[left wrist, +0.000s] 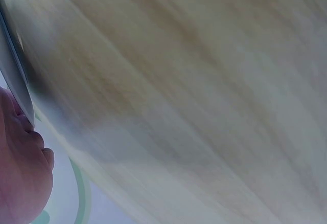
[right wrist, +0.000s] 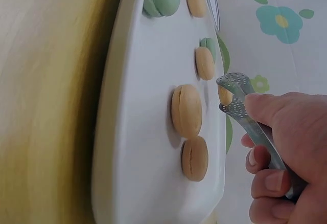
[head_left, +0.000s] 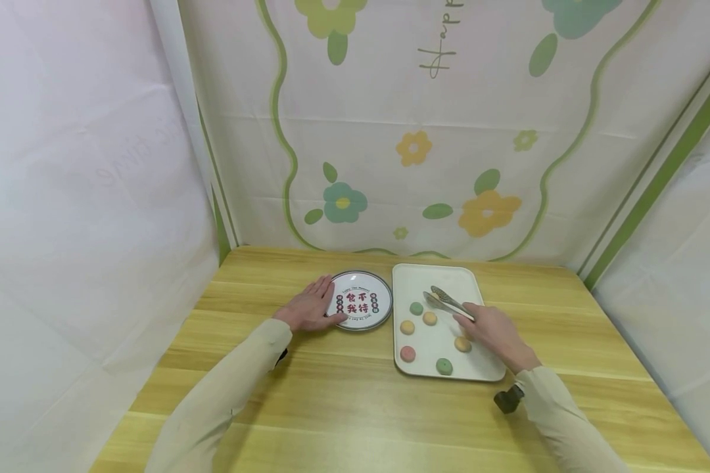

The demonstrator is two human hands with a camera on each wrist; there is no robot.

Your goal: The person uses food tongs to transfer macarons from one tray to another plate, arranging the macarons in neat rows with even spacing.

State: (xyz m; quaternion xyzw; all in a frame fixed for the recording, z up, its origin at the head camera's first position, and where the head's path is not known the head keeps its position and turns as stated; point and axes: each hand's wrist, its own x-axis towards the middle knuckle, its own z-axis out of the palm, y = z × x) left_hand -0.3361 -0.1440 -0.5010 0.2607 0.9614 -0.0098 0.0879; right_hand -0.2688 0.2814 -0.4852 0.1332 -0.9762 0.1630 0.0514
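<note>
My left hand [head_left: 311,307] rests against the left side of a round white plate [head_left: 357,279] with a dark rim and red lettering. Its fingers look straight and its thumb lies along the plate's front edge; the left wrist view shows only part of the hand [left wrist: 25,183]. In my right hand [head_left: 497,334] I grip metal tongs [head_left: 449,301] above a white rectangular tray [head_left: 438,276]. A small yellow macaron [right wrist: 225,95] shows between the perforated tong tips in the right wrist view; whether they pinch it I cannot tell.
Scattered on the tray are green [head_left: 417,307], yellow [head_left: 407,326] and pink macarons [head_left: 407,353]. Two yellow macarons [right wrist: 186,111] lie close together near the right hand. The wooden table [head_left: 331,407] meets a flower-printed curtain [head_left: 378,164] behind; white cloth hangs at both sides.
</note>
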